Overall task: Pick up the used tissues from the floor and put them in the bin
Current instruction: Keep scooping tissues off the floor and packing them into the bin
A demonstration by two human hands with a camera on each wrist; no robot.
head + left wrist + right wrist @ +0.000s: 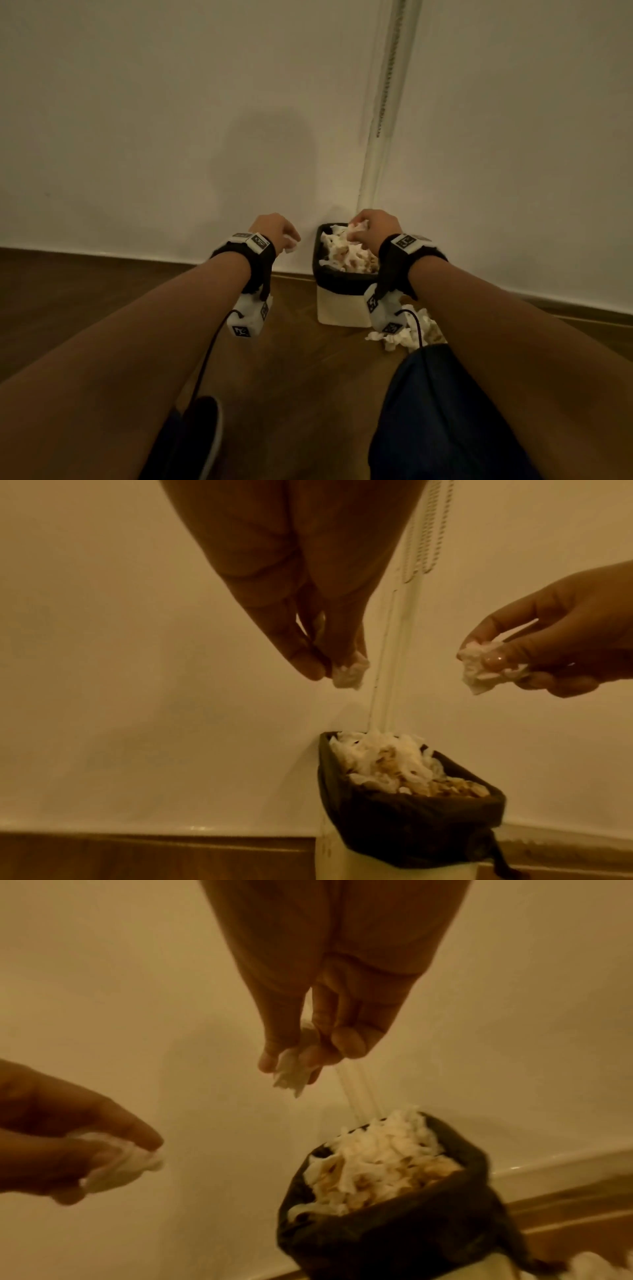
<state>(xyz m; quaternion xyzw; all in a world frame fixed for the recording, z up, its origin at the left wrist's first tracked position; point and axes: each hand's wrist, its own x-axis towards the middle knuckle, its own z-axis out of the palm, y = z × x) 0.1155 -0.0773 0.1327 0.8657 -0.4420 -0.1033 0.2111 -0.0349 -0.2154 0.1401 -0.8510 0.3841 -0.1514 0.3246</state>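
Head view: bin (339, 310) heaped, both hands (274, 230) (375, 226) pinching tissues (358, 229), more on floor (404, 334) at five o'clock.

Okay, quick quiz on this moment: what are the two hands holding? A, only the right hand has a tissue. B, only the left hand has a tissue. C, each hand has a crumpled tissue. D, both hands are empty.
C: the left hand pinches one crumpled tissue and the right hand pinches another tissue, both above the full bin.
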